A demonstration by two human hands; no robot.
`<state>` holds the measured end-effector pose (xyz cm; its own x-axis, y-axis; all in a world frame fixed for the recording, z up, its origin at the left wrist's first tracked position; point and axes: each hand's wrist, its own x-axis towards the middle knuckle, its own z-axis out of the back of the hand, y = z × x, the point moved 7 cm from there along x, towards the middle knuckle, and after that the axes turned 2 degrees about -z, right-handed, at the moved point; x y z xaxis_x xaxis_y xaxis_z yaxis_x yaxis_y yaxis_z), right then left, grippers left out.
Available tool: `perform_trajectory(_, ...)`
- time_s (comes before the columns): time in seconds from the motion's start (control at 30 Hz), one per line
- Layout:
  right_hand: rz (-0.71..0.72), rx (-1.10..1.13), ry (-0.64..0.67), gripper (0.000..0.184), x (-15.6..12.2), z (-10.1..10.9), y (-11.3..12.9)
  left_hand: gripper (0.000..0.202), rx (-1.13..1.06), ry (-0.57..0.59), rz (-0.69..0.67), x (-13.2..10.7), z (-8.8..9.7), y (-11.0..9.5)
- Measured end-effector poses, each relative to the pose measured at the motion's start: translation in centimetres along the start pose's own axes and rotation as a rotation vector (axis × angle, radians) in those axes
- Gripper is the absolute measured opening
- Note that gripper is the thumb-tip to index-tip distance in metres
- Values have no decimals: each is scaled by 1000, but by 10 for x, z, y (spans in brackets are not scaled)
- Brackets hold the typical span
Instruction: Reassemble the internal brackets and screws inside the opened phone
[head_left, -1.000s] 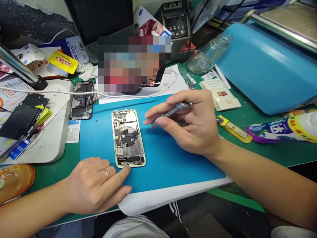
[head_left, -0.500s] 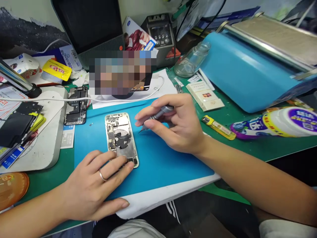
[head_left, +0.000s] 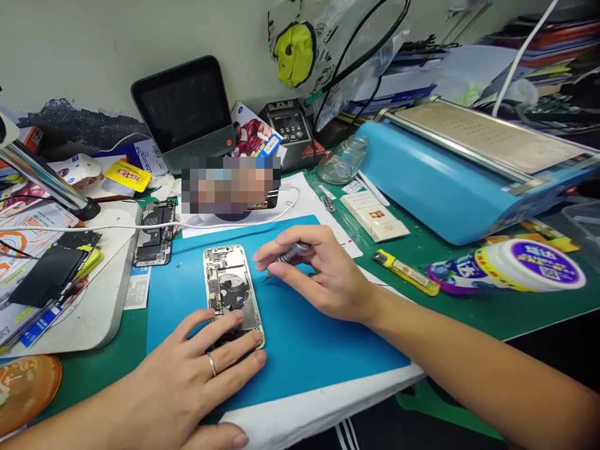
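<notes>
An opened phone [head_left: 240, 294] lies on a blue mat [head_left: 323, 350], its circuit board and inner parts exposed. My left hand [head_left: 206, 369], a ring on one finger, lies across the phone's lower end with fingers spread, hiding part of it. Just right of the phone, my right hand [head_left: 319, 269] pinches a grey pen-like screwdriver [head_left: 294, 252]. The screwdriver's thin tip points down at the mat beside the phone's right edge, apart from the phone.
Another opened phone [head_left: 154, 232] lies left, beside a white box-like stand [head_left: 112, 300] holding parts. A white cable [head_left: 94, 227] crosses behind. Rightward are a cigarette pack [head_left: 375, 215], a yellow packet [head_left: 407, 272], a plastic bottle [head_left: 510, 265], a glass jar [head_left: 342, 161] and a blue machine [head_left: 435, 187].
The view has tilted up, so things sit lower in it. My left hand's fingers have spread more over the phone's lower end. My right hand still holds the screwdriver beside the phone.
</notes>
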<state>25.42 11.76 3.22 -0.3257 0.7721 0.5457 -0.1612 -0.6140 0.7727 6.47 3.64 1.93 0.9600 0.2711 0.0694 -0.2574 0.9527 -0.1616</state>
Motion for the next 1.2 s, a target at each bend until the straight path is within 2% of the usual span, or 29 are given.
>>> perform_trajectory(0.17,6,-8,8,30,0,1,0,57,-19,-46,15,0,2,0)
perform_trajectory(0.4,19,-27,20,33,0,-1,1,78,2,56,-26,5,2,-1)
perform_trajectory(0.77,-11,-46,13,29,-1,0,0,80,-95,9,44,6,1,4)
perform_trajectory(0.97,-27,-63,25,28,-1,3,-2,67,-87,-67,25,5,4,2)
perform_trajectory(1.2,-80,-66,15,30,-1,7,-2,36,-41,-263,-49,2,21,-5)
